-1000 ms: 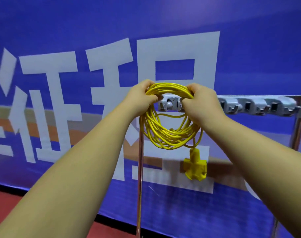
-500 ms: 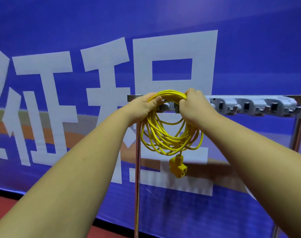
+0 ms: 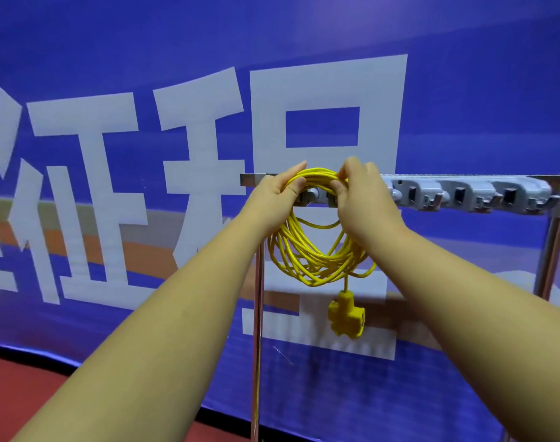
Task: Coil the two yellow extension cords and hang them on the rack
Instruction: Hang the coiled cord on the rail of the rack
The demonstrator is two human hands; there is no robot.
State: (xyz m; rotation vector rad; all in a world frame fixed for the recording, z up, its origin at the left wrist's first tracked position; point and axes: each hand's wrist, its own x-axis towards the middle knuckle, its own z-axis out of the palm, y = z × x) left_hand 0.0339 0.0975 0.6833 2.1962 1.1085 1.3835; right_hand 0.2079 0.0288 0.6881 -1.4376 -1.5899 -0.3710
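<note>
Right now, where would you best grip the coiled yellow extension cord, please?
Grip the extension cord at its bunched top, from the front, as the left hand and right hand do: strands gather there, while lower loops hang loose and the socket end dangles.

Both hands hold the top of a coiled yellow cord (image 3: 317, 253) against the left end of a grey hook rack (image 3: 463, 194). The left hand (image 3: 277, 194) and the right hand (image 3: 363, 199) each grip the bundle. The coil hangs below, with a yellow socket block (image 3: 347, 314) dangling lowest. A blue banner (image 3: 112, 74) stands behind.
</note>
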